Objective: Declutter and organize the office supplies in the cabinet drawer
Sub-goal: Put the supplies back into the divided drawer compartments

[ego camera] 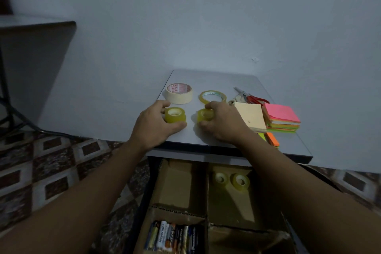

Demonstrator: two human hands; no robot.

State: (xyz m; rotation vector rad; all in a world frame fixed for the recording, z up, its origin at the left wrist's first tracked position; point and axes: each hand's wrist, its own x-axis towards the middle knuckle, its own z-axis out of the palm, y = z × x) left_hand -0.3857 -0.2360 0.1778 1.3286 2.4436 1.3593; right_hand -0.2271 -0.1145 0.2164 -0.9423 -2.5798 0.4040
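Left tape roll (175,115) gripped by left hand (154,123) fingers, right tape roll (205,115) by right hand (223,123), masking tape (179,93), scissors (251,98) behind.

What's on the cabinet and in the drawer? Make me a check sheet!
Surface: grey cabinet top.
Job's things: masking tape, thin tape ring, scissors, sticky notes on top; tape rolls and batteries in separate drawer compartments.
Clutter: nothing seen.
Grippers: left hand grips left small roll; right hand grips right small roll.
Cables: dark cable on floor, left.
Surroundings: white wall, patterned floor.
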